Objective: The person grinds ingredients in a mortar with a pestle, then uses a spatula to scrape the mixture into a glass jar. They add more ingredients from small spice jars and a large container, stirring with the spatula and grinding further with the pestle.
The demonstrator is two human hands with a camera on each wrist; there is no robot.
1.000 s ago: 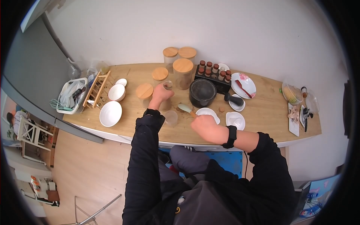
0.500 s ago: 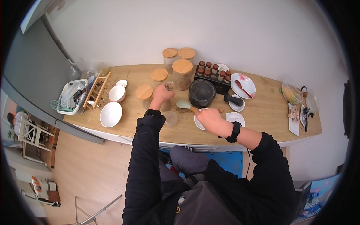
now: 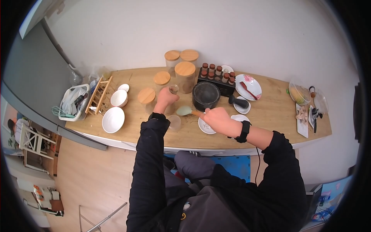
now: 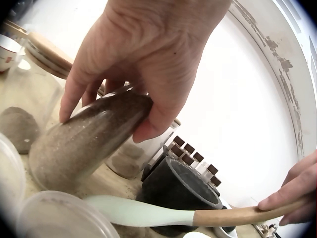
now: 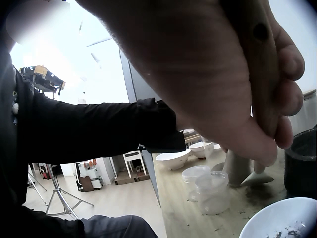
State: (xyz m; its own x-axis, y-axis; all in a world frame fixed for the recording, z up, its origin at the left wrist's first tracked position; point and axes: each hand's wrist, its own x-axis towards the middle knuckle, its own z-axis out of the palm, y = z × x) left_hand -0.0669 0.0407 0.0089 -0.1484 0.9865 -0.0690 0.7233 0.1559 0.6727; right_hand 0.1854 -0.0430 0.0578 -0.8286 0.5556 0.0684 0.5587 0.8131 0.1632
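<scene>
My left hand (image 3: 166,99) grips a glass jar (image 4: 89,134) of grey-brown powder from above, fingers and thumb round its upper part. The jar leans in the left wrist view. In my right hand (image 3: 222,120) is the wooden handle of a spoon (image 4: 143,212) with a pale green head. The spoon's head points left and lies close to the jar's lower part. Below the right hand sits a white dish (image 5: 285,220) with dark bits in it. Two clear plastic cups (image 5: 212,193) stand in front of the jar.
A black stone mortar (image 3: 206,96) stands behind the spoon, its pestle (image 3: 239,102) on a small dish to the right. Wooden-lidded jars (image 3: 184,77) and a spice rack (image 3: 217,81) line the back. White bowls (image 3: 113,120) are at left. Dark crumbs lie on the wooden counter.
My right hand has risen away from the front edge, and the spoon's head has moved left towards the jar. More of the white dish shows. The left hand keeps its grip on the jar.
</scene>
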